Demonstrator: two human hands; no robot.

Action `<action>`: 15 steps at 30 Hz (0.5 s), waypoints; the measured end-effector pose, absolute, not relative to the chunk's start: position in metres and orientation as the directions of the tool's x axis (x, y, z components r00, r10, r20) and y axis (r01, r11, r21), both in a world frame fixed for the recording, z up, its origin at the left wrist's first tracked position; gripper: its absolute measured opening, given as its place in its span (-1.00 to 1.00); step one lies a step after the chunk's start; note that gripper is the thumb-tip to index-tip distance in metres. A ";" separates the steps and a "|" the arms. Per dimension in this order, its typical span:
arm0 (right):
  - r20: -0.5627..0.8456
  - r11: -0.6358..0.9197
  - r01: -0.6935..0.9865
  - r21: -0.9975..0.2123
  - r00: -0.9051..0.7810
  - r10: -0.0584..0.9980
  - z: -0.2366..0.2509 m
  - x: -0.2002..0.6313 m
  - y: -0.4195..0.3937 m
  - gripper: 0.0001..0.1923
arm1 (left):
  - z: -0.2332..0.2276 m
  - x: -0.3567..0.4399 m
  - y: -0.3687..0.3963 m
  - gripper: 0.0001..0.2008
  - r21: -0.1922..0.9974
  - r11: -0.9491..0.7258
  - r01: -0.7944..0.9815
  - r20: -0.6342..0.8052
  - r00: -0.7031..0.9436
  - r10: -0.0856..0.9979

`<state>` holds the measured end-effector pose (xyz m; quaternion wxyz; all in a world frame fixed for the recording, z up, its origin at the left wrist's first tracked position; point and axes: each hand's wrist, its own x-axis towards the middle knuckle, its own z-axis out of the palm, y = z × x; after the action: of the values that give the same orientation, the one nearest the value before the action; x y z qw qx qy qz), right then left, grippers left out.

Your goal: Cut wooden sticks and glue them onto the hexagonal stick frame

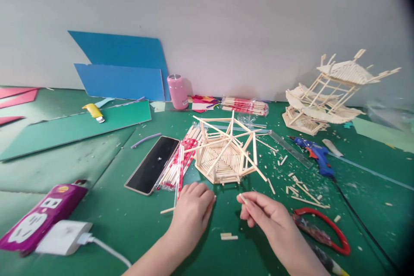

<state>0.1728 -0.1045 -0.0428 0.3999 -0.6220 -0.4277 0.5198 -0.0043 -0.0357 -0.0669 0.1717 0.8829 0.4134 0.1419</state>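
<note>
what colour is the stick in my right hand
The stick is pale cream; see the head view.

No legible text or numbers

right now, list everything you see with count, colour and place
table: one, green, below
partition: one, white, back
stick frame: one, pale, table centre
stick model: one, pale, back right
wrapped sticks: two packs, pale, left of and behind frame
offcuts: many, pale, mostly right
bottle: one, pink, back
boards: three, blue and green, left
small tool: one, yellow, on a board
phone: one, black, left of frame
ruler: one, clear, right of frame
glue gun: one, blue, right
looped tool: one, red, front right
printed case: one, purple, front left
adapter: one, white, beside case
paper scraps: several, mostly red, back and left
left hand: one, bare, by a stick
right hand: one, bare, short stick in grip
</note>
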 end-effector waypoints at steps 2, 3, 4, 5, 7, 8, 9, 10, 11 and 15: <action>-0.325 -0.333 0.100 -0.937 0.095 0.941 -0.039 0.172 -0.103 -0.70 | -0.072 -0.005 -0.033 -0.71 0.417 -0.603 0.680 0.113 0.620 0.777; -0.334 -0.342 0.097 -0.935 0.088 0.938 -0.037 0.172 -0.103 -0.69 | -0.073 -0.006 -0.032 -0.73 0.421 -0.603 0.678 0.116 0.619 0.777; -0.343 -0.349 0.093 -0.932 0.080 0.936 -0.035 0.172 -0.103 -0.69 | -0.073 -0.006 -0.032 -0.75 0.426 -0.601 0.676 0.121 0.615 0.779; -0.352 -0.357 0.089 -0.930 0.072 0.933 -0.033 0.171 -0.103 -0.68 | -0.071 -0.006 -0.032 -0.77 0.428 -0.599 0.677 0.128 0.610 0.782; -0.379 -0.384 0.082 -0.920 0.062 0.923 -0.030 0.169 -0.103 -0.68 | -0.063 -0.005 -0.036 -0.78 0.469 -0.589 0.658 0.151 0.598 0.787; -0.391 -0.394 0.076 -0.916 0.053 0.919 -0.029 0.168 -0.103 -0.68 | -0.058 -0.004 -0.039 -0.77 0.500 -0.579 0.644 0.160 0.588 0.793; -0.390 -0.393 0.064 -0.917 0.045 0.920 -0.029 0.166 -0.103 -0.69 | -0.052 -0.002 -0.042 -0.76 0.612 -0.541 0.577 0.167 0.575 0.801; -0.377 -0.379 0.050 -0.924 0.038 0.925 -0.029 0.165 -0.103 -0.71 | -0.046 0.001 -0.046 -0.75 0.729 -0.471 0.497 0.148 0.556 0.818; -0.350 -0.351 0.033 -0.936 0.034 0.936 -0.029 0.163 -0.102 -0.73 | -0.040 0.004 -0.049 -0.74 0.834 -0.357 0.420 0.086 0.541 0.837; -0.175 -0.175 0.005 -0.985 0.038 0.984 -0.037 0.158 -0.103 -0.80 | -0.028 0.016 -0.061 -0.70 0.971 0.188 0.147 -0.239 0.555 0.797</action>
<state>0.1581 -0.1032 -0.0367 0.4613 -0.5534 -0.4469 0.5303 0.0159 -0.0614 -0.0284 0.6577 0.5871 0.4020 0.2472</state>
